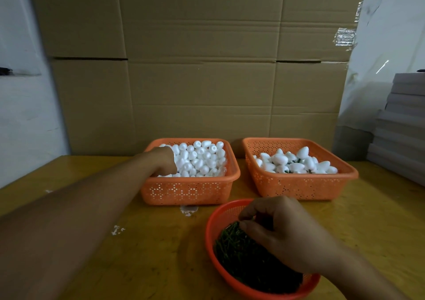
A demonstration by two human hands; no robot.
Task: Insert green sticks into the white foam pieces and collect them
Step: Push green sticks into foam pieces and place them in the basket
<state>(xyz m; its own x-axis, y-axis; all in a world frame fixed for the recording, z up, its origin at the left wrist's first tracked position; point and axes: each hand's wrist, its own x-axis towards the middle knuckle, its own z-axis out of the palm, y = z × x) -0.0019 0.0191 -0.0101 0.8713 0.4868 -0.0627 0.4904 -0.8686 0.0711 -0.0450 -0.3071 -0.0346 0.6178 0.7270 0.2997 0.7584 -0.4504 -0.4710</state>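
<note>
Left hand (pixel 164 161) reaches into left orange basket (pixel 188 192), fingers curled down among plain white foam pieces (pixel 200 160); actual grip hidden, cannot tell. Right hand (pixel 279 233) pinches at green sticks (pixel 239 251) in round red basket (pixel 210 228), close for quick picking. Stuck pieces (pixel 296 162) gather in right orange basket (pixel 301 185), kept apart from blanks.

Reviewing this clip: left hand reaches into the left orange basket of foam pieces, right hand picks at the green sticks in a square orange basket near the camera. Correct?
Not quite. The head view shows the green sticks in a round red basket, not a square orange one. The rest stands: left hand in the left orange basket of foam pieces, right hand picking at the sticks.
</note>
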